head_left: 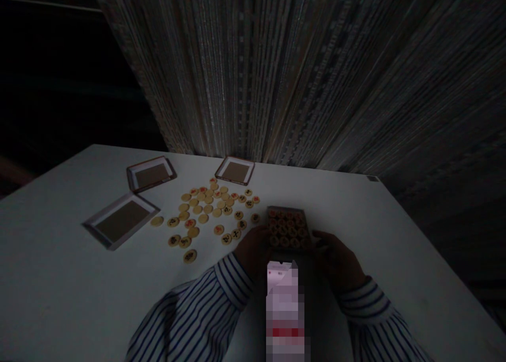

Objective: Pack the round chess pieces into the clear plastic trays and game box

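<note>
"White desk (pixel 47 256), dimly lit. What lay at the left?"

"A shallow tray (pixel 122 222), a second tray (pixel 152 176) just beyond it, then scattered xiangqi pieces (pixel 208 209), some showing red or black characters, others plain. A third tray (pixel 236 170) lay behind those."

"And farther right?"

"The left hand (pixel 253 248), its fingers at the left side of a small box (pixel 285 209). Rowed pieces (pixel 293 242) filled most of it. Too dark to tell whether those fingers were clamped on it or merely resting."

"The other hand?"

"The box lay between the two; the right hand (pixel 336 259) had its fingers by the near right corner, grip equally unclear."

"Which step was that?"

"Steadying the filled box, I'd judge. The next move called for keeping it level, so the rows stayed seated."
</note>
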The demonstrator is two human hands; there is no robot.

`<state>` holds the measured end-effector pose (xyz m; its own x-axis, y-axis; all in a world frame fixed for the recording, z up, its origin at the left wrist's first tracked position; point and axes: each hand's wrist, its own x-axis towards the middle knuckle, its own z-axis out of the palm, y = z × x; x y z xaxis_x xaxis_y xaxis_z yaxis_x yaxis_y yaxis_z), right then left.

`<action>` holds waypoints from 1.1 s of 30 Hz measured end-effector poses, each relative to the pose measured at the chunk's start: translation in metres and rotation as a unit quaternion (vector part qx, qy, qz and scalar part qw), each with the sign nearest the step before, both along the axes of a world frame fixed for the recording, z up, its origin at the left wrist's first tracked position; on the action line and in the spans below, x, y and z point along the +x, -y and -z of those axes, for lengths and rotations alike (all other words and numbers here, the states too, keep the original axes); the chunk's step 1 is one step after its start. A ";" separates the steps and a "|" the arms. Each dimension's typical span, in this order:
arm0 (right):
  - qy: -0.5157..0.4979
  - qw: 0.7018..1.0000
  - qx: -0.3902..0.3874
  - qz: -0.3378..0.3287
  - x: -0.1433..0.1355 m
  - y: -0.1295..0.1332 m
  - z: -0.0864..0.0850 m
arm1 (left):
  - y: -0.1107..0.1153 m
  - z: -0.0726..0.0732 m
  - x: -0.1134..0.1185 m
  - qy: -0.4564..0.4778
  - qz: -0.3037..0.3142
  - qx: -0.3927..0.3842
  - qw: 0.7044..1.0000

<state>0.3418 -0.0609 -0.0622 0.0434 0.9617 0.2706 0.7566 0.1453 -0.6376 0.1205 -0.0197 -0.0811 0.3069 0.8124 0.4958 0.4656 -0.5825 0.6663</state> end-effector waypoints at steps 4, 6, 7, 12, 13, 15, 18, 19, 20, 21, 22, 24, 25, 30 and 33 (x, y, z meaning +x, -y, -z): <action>0.040 0.994 0.094 0.038 0.001 0.001 -0.008 | 0.000 -0.004 -0.005 0.010 -0.016 0.034 0.999; 0.055 0.990 0.118 0.054 0.001 0.001 -0.011 | 0.001 -0.005 -0.007 0.021 -0.008 0.045 0.999; 0.061 0.989 0.123 0.057 0.001 0.001 -0.011 | 0.001 -0.006 -0.008 0.023 -0.003 0.048 0.999; 0.081 0.987 0.129 0.043 0.003 0.000 -0.012 | 0.009 -0.017 -0.012 0.029 -0.028 0.056 0.998; 0.083 0.987 0.129 0.038 0.003 -0.001 -0.013 | 0.012 -0.021 -0.014 0.032 -0.033 0.053 0.998; 0.087 0.987 0.131 0.023 0.003 -0.001 -0.016 | 0.019 -0.030 -0.018 0.030 -0.038 0.033 0.998; 0.085 0.986 0.145 0.008 -0.001 -0.001 -0.024 | 0.029 -0.041 -0.028 0.016 -0.044 0.030 0.998; 0.083 0.985 0.150 0.002 -0.003 -0.001 -0.027 | 0.031 -0.044 -0.031 0.007 -0.046 0.037 0.998; 0.081 0.985 0.154 -0.004 -0.005 -0.001 -0.031 | 0.033 -0.047 -0.035 -0.002 -0.048 0.046 0.998; 0.080 0.984 0.156 -0.013 -0.007 -0.002 -0.034 | 0.035 -0.048 -0.039 -0.011 -0.050 0.056 0.997; 0.080 0.984 0.157 -0.023 -0.009 -0.003 -0.037 | 0.036 -0.050 -0.042 -0.019 -0.054 0.063 0.996; 0.081 0.983 0.160 -0.048 -0.013 -0.006 -0.042 | 0.038 -0.051 -0.048 -0.030 -0.064 0.072 0.995; 0.081 0.981 0.163 -0.060 -0.016 -0.008 -0.045 | 0.038 -0.052 -0.050 -0.034 -0.070 0.077 0.994; 0.088 0.975 0.178 -0.095 -0.033 -0.021 -0.064 | 0.041 -0.049 -0.060 -0.047 -0.088 0.108 0.989; 0.082 0.975 0.173 -0.110 -0.047 -0.026 -0.074 | 0.040 -0.046 -0.066 -0.053 -0.100 0.097 0.989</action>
